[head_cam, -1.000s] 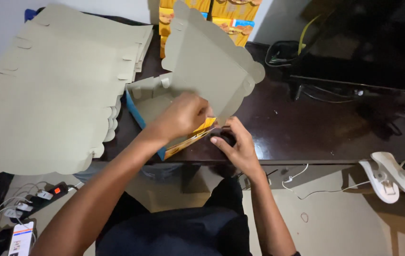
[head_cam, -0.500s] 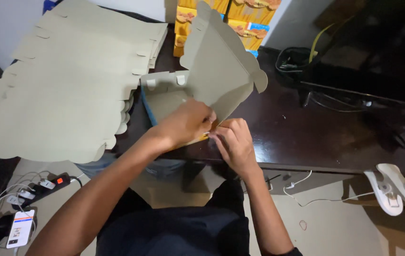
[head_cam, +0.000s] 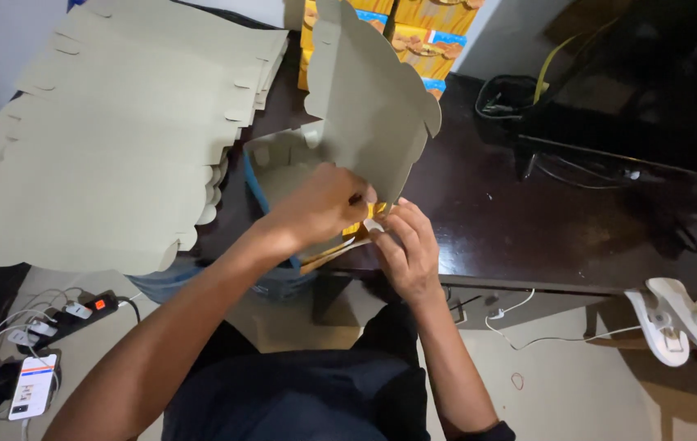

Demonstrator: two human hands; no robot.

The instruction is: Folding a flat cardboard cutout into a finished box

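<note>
**Both hands on half-folded carton, near table edge**

Your left hand point(head_cam: 320, 204) is closed over the front wall of the grey cardboard carton point(head_cam: 365, 122), fingers curled on it. Your right hand point(head_cam: 405, 245) pinches the same corner, touching the left. The carton sits on the dark table point(head_cam: 528, 220) at its near edge, grey flap standing upright, blue and yellow printed face underneath. A stack of flat grey blanks point(head_cam: 120, 139) lies just left. Yellow-orange boxes point(head_cam: 422, 24) with blue bands stand behind. A white tag with a red-blue label point(head_cam: 31, 385) lies on the floor beside a power strip point(head_cam: 79, 310).
</note>
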